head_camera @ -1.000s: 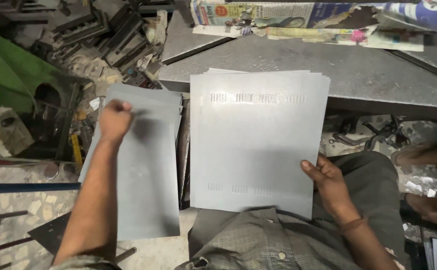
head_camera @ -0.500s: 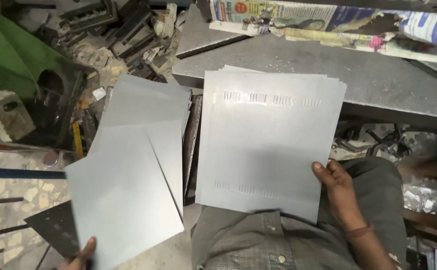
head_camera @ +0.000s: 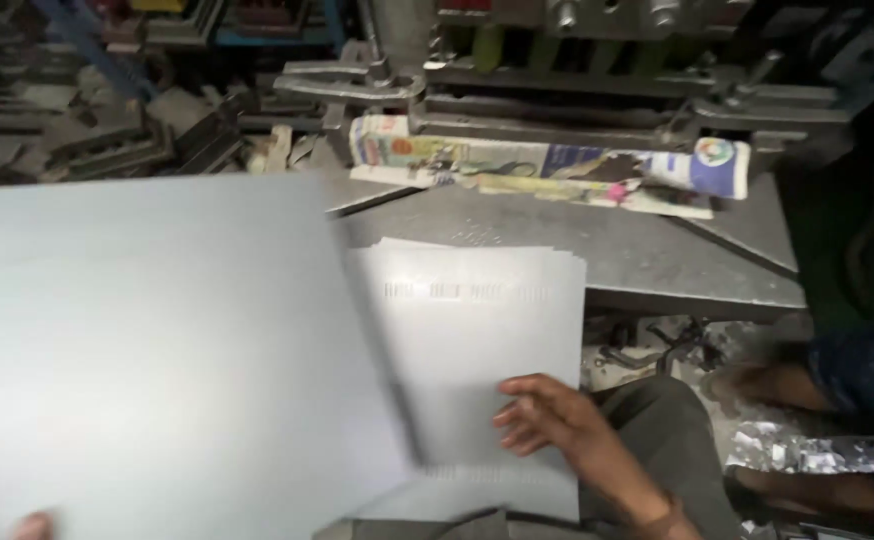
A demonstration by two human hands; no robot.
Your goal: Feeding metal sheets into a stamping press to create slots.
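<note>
At the very bottom left edge a sliver of the left hand [head_camera: 32, 524] shows, gripping the lower edge of a large plain grey metal sheet [head_camera: 167, 360]; only a fingertip or two is visible, so how the hand closes on the sheet cannot be told for certain, though the sheet is plainly carried from there. This sheet is raised close to the camera, blurred, and covers the whole left half of the view, overlapping the left edge of the stack behind it.

To the right, the right hand [head_camera: 547, 420] lies on the lower part of a stack of grey sheets [head_camera: 477, 350], fingers spread apart and pressed flat on the top sheet rather than clamped around it. The top sheet bears a short row of small punched slots near its upper edge. The stack rests over the person's lap, on grey trousers [head_camera: 657, 440], with its upper edge reaching the front of the counter [head_camera: 637, 255].

Farther right, near the floor, another person's foot [head_camera: 757, 385] and dark blue sleeve or trouser leg [head_camera: 857, 370] show, with crumpled shiny scrap [head_camera: 807, 450] just below them.

On the counter, a steel surface with diagonal seams, a rolled, colourful newspaper [head_camera: 547, 165] lies across the far side. Behind it stands a heavy press machine [head_camera: 597, 70] with bolts and rails. To the far left, dark metal scraps and parts [head_camera: 127, 130] lie piled.
</note>
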